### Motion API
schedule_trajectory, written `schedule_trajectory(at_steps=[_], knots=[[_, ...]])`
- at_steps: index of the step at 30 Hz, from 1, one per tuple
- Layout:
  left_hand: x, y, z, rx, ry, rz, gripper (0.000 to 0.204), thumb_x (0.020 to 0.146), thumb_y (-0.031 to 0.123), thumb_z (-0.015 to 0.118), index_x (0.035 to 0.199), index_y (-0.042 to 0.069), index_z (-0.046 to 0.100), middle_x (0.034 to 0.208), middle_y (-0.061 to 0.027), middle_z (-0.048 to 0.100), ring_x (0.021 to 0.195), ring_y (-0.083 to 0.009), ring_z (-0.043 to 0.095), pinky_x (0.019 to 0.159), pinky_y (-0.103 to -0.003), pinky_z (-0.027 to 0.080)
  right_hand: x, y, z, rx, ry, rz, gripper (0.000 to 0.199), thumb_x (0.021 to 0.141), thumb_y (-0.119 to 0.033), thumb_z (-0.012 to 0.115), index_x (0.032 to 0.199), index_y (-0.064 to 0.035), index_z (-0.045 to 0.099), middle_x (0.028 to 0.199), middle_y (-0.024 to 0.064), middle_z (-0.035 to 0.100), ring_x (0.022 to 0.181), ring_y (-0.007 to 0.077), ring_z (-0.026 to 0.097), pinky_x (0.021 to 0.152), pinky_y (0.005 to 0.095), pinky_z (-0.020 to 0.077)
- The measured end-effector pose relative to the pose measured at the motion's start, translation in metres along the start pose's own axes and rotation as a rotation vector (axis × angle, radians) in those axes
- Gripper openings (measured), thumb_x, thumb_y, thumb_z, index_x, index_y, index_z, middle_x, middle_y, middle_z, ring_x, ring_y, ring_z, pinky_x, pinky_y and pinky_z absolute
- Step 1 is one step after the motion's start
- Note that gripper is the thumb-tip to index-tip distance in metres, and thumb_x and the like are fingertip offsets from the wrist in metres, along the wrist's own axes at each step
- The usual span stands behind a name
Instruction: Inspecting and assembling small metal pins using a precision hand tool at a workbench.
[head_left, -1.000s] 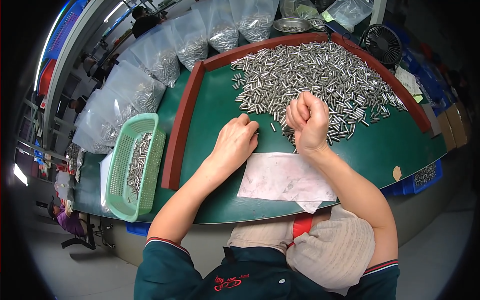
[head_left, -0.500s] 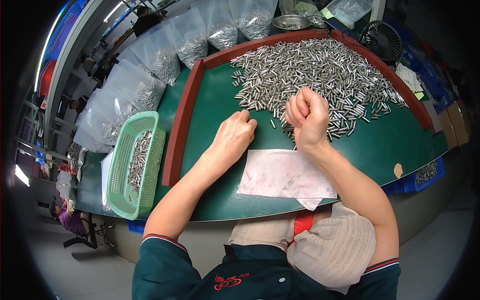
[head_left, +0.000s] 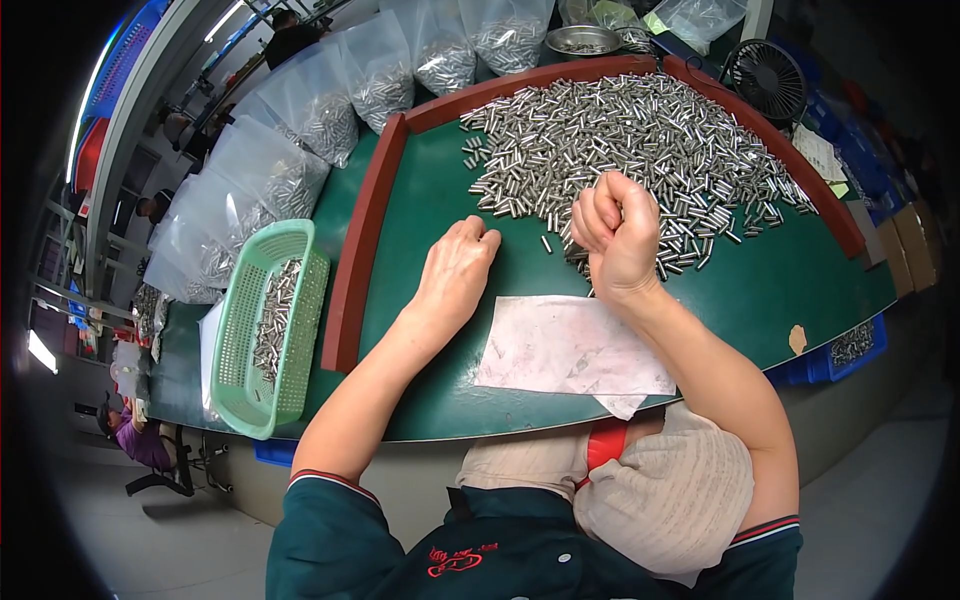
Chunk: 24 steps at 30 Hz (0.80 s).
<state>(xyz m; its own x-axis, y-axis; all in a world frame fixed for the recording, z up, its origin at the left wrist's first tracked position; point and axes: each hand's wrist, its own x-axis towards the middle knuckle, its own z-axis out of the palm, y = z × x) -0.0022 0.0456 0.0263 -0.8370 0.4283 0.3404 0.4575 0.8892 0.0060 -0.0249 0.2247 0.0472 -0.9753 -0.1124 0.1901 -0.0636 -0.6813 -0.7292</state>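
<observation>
A broad heap of small shiny metal pins covers the far part of the green table. My left hand is over the bare green surface left of the heap, back upward, its fingers curled; whatever they may hold is hidden beneath. At the heap's near edge my right hand is raised in a loose fist, fingers folded toward the palm. I cannot make out what is inside it. A stained whitish cloth lies flat below my hands, partly under my right forearm.
Dark red wooden rails border the work area. Left of them stands a green plastic basket with metal pins inside. Clear bags of pins line the far left. A black fan and a metal bowl stand at the back.
My left hand has shifted slightly left, away from my right hand, its fingers still curled. My right hand has stayed almost in place, still closed.
</observation>
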Motion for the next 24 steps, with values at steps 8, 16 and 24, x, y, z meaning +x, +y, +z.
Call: schedule_trajectory(at_steps=[8,16,24], knots=[[-0.008,0.001,-0.002,-0.257,0.251,-0.008,0.012,0.067,-0.004,0.055,0.079,-0.001,0.055,0.077,-0.0110,0.054,0.072,-0.0274,0.055,0.060,-0.036,0.045,0.001,0.004,-0.001,0.045,0.016,0.024,0.036,0.083,-0.018,0.035,0.048,-0.0119,0.025,0.040,-0.0017,0.024,0.036,0.0071,0.018,0.035,0.0238,0.0148],[-0.016,0.003,-0.010,-1.188,0.286,-0.297,0.011,0.082,-0.003,0.050,0.088,-0.004,0.060,0.092,-0.0112,0.059,0.079,-0.0145,0.058,0.069,-0.024,0.048,-0.002,0.003,0.001,0.093,-0.015,0.061,0.037,0.085,-0.019,0.032,0.050,-0.0118,0.025,0.041,-0.0016,0.023,0.037,0.0071,0.016,0.036,0.0240,0.0143],[-0.020,0.003,-0.004,-1.369,0.224,-0.385,0.014,0.082,-0.001,0.051,0.092,-0.002,0.060,0.092,-0.0072,0.058,0.078,-0.0117,0.057,0.071,-0.022,0.048,-0.002,0.003,0.003,0.079,-0.027,0.074,0.036,0.085,-0.018,0.032,0.050,-0.0119,0.025,0.041,-0.0022,0.023,0.037,0.0069,0.016,0.036,0.0237,0.0142]])
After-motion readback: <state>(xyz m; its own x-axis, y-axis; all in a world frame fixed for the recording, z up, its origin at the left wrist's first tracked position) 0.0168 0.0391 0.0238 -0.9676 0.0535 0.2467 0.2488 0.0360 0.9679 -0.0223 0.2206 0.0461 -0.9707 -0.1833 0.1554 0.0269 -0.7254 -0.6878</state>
